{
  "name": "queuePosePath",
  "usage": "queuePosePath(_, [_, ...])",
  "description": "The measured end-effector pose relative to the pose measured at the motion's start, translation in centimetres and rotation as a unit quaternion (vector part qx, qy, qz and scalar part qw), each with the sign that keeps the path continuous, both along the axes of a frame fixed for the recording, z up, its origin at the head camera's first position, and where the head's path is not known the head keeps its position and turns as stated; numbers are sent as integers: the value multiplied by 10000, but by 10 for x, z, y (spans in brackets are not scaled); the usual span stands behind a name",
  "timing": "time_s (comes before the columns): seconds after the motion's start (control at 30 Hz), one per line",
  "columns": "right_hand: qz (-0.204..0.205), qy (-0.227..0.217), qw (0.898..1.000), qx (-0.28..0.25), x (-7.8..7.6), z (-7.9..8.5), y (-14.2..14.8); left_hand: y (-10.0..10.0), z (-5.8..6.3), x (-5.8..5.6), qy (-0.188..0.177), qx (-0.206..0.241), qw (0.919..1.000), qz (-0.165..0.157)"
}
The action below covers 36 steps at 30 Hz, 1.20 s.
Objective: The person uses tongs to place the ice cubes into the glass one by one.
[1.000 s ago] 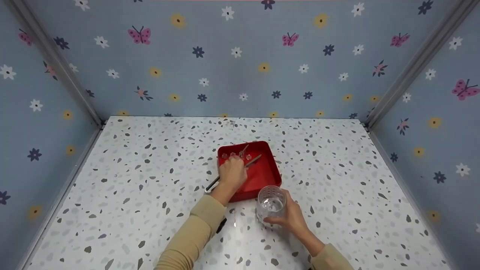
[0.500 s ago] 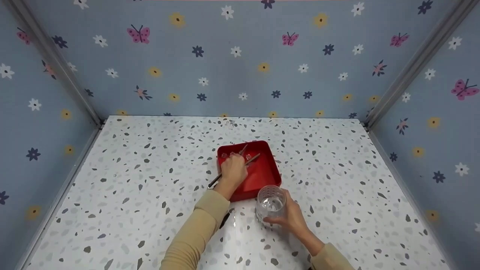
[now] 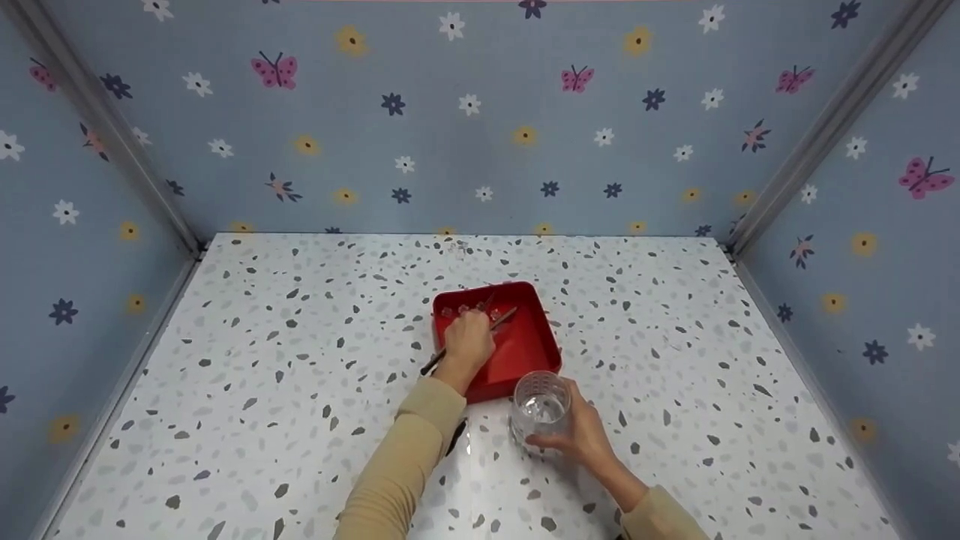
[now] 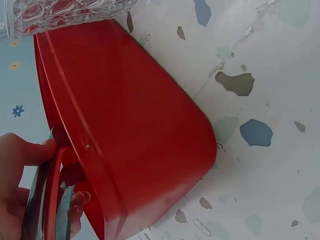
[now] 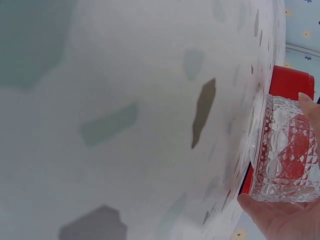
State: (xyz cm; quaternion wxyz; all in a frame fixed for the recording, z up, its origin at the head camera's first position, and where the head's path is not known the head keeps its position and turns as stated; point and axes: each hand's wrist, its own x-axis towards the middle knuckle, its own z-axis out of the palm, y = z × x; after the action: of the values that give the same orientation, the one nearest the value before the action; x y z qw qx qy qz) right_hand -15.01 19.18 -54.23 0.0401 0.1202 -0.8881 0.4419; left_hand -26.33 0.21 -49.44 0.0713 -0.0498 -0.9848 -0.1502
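Observation:
My left hand (image 3: 469,343) reaches over the red tray (image 3: 525,352) and grips metal tongs (image 3: 504,318), also seen between thumb and fingers in the left wrist view. The tongs slant, their tips inside the tray and their back end past its left side. Several small clear pieces, like ice cubes (image 3: 447,311), lie along the tray's far side; the hand hides part of that area. At the tray's near right corner, my right hand (image 3: 581,427) holds a clear patterned glass tumbler (image 5: 287,150), thumb and fingers around its sides. What lies in its bottom is hard to tell.
A white speckled table (image 3: 315,420) bears the tray and tumbler. Blue flowered walls (image 3: 480,112) enclose its back and sides, with grey metal strips (image 3: 120,127) at the corners. A dark object (image 3: 456,439) shows beside the left sleeve.
The left forearm has shifted slightly to the right. The tongs have drawn a little along with it, and their tips look closer together. The right hand and tumbler stay in place.

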Motion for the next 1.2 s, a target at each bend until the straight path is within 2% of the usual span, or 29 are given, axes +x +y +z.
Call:
queuePosePath(0.37, [-122, -196, 9997, 71, 1, 1, -2, 7, -3, -4, -157, -233, 9996, -67])
queuePosePath(0.63, [-103, -145, 9998, 61, 1, 1, -1, 8, -6, -5, -119, -278, 9995, -62])
queuePosePath(0.97, [-113, -116, 9999, 44, 0, 1, -1, 9, -5, -7, -340, -299, 9989, -85])
queuePosePath(1.2, [-95, -87, 9999, -11, 1, 1, -1, 9, -5, -7, -174, -377, 9990, -192])
